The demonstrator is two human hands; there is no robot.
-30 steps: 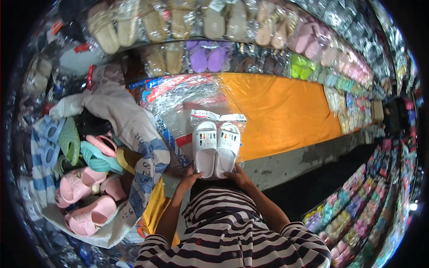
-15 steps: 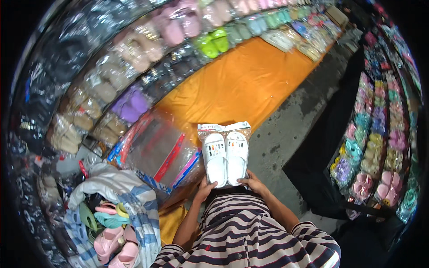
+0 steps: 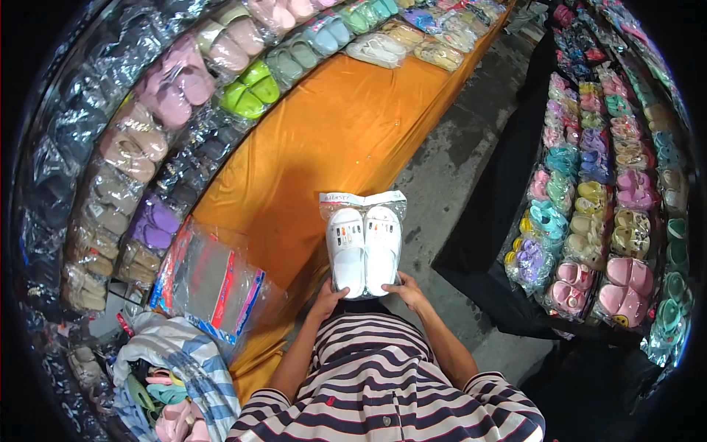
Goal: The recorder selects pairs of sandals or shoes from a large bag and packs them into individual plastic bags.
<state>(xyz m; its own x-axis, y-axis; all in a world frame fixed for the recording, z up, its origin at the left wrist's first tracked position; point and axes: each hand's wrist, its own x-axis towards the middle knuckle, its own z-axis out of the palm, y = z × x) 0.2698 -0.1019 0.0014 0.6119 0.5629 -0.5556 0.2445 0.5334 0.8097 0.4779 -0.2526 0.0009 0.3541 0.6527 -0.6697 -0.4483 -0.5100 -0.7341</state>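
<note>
A pair of white slide sandals (image 3: 365, 254) in a clear plastic bag is held up in front of my waist. Small coloured charms dot their straps, and a printed header strip (image 3: 361, 197) runs across the bag's far end. My left hand (image 3: 328, 298) grips the near left corner, thumb on top. At the near right corner my right hand (image 3: 404, 290) pinches the bag the same way. Both heel ends point toward me. The fingers under the bag are hidden.
An orange cloth (image 3: 309, 132) covers the stand ahead, lined with bagged slippers. Flat plastic bags (image 3: 210, 283) lie at its left, above a striped sack (image 3: 213, 368) of loose slippers. Grey floor (image 3: 442, 169) separates it from a black-draped stand (image 3: 479, 250) with more bagged footwear.
My view has turned rightward, so the stands have shifted left in the picture. Both hands still hold the bagged sandals, which now face up more squarely.
</note>
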